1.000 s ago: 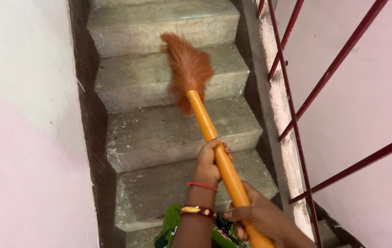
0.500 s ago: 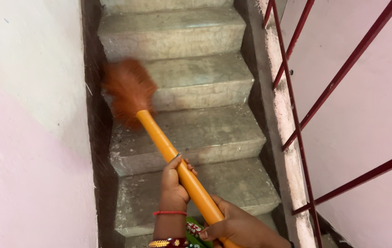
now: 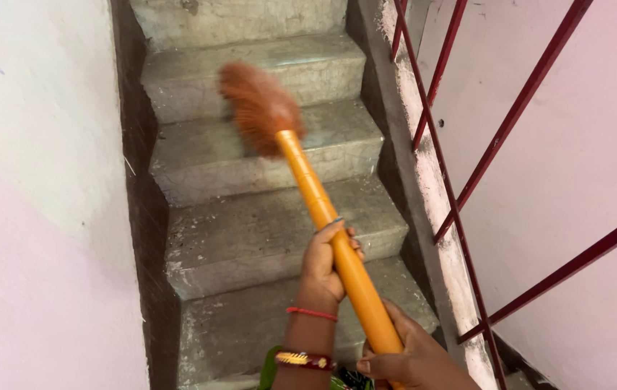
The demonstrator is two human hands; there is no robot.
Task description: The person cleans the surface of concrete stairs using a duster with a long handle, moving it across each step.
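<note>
I hold a broom with a long orange handle (image 3: 320, 209) and a rust-brown bristle head (image 3: 259, 105). My left hand (image 3: 326, 260) grips the handle about midway, with a red thread and a gold bangle on its wrist. My right hand (image 3: 413, 357) grips the handle's lower end near the bottom edge of the view. The bristle head is blurred and hangs over a grey concrete step (image 3: 200, 155) of the staircase that leads down in front of me.
Concrete stairs (image 3: 250, 238) run between a white and pink wall (image 3: 41, 217) on the left and a concrete kerb (image 3: 424, 180) with a dark red metal railing (image 3: 481, 173) on the right. A pink wall lies beyond the railing.
The broom head swung from the middle of the step to the left wall side, then back toward the middle. Both hands kept their grip on the handle.
</note>
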